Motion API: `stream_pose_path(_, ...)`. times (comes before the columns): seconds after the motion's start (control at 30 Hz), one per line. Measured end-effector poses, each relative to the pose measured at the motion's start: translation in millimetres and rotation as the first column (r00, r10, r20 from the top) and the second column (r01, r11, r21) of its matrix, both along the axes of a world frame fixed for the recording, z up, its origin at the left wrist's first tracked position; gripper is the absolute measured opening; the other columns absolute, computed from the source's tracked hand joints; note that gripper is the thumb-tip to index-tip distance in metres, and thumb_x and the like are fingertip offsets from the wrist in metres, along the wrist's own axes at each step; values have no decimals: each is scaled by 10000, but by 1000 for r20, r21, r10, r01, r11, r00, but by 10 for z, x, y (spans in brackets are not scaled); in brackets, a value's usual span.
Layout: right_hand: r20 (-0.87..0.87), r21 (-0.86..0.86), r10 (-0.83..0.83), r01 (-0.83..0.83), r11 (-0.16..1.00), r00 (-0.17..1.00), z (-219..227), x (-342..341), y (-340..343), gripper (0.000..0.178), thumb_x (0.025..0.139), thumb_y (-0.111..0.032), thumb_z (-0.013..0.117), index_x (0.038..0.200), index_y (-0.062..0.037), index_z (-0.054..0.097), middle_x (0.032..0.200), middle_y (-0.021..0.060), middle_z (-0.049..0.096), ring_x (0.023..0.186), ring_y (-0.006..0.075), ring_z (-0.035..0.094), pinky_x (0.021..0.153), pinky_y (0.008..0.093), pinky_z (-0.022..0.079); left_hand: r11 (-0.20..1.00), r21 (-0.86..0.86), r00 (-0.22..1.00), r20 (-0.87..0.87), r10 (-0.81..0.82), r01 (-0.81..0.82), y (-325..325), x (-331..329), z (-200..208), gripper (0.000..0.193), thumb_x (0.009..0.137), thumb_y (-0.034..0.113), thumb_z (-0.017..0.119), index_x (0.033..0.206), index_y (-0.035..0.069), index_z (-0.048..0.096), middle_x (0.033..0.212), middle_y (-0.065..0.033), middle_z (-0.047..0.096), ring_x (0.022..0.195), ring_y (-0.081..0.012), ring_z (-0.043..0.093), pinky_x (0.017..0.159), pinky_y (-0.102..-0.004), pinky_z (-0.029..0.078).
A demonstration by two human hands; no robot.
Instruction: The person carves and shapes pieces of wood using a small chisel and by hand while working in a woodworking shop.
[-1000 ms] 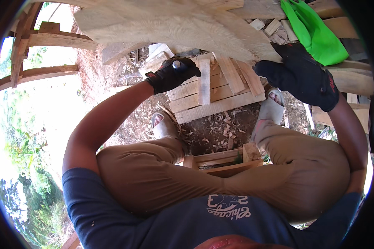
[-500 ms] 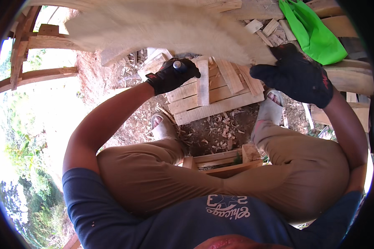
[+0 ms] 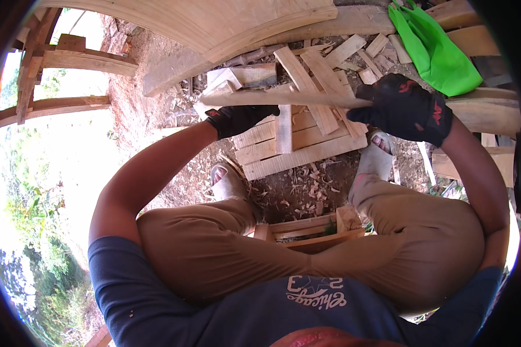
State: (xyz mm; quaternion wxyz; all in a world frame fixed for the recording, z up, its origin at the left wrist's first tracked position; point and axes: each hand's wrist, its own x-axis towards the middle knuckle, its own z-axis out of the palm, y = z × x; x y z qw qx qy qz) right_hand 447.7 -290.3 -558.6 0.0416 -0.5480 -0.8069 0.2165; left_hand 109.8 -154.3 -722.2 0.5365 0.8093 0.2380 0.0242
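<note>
Across the space between my hands lies a thin wooden piece [image 3: 307, 99], seen nearly edge-on and slightly blurred. Its right end is in my right hand [image 3: 404, 109], in a black glove, with the fingers closed on it. My left hand [image 3: 240, 120], gloved in black too, is closed just under the left part of that piece; what it grips is hidden. Below and beyond both hands, a low slatted wooden platform [image 3: 307, 153] rests on the ground, with several loose wood strips [image 3: 283, 130] lying over it.
Wood shavings [image 3: 309, 188] litter the dirt between my feet. A broad board [image 3: 214, 26] and a long beam [image 3: 324, 23] lie at the far side. A green bag [image 3: 437, 55] sits far right beside stacked timber [image 3: 486, 113]. Wooden framing [image 3: 87, 61] stands at the left.
The wooden piece, broad and motion-blurred at the far side before, has come down nearer and turned edge-on. A round grey end showing at my left hand is now hidden.
</note>
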Motion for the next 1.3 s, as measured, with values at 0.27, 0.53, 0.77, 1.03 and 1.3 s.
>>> stream_pose_path(0.27,-183,-807,-606,233,542,774,-213,147,117,448,1054,-443,630,1035,-6,724,882,192,719,643,363,654,671,469,553,999,25,995,-97,35,-33,-18,66,67,272,1056,283,590,1040,81,773,1020,-99,774,952,-275,713,917,-389,561)
stream_pose_path(0.53,201,-389,40,42,920,979,-794,167,-93,552,1080,-483,532,951,16,732,886,258,723,856,454,707,798,513,563,992,122,994,-103,45,-32,-51,5,-43,276,1029,322,625,977,98,778,980,-95,764,949,-285,721,896,-403,570)
stream_pose_path(0.77,240,-495,80,51,868,968,-905,200,-66,540,1078,-495,507,965,-23,743,889,251,715,885,440,700,828,530,538,982,128,990,6,-143,141,-288,-125,-194,222,1006,311,661,991,93,703,909,-88,719,912,-269,686,833,-416,553)
stream_pose_path(1.03,244,-535,50,91,840,968,-1011,246,-94,568,1078,-520,491,972,-18,736,887,241,714,867,442,690,819,526,535,490,690,805,-234,-545,533,-708,-199,-191,240,876,315,769,1021,138,694,957,-53,650,960,-318,627,851,-441,563)
stream_pose_path(1.3,255,-487,69,67,871,965,-967,262,-116,649,1097,-541,453,830,-27,745,727,186,683,714,360,697,730,485,557,838,543,988,98,-122,49,-525,-67,198,195,877,222,804,1017,108,729,949,-81,725,883,-325,719,814,-417,595)
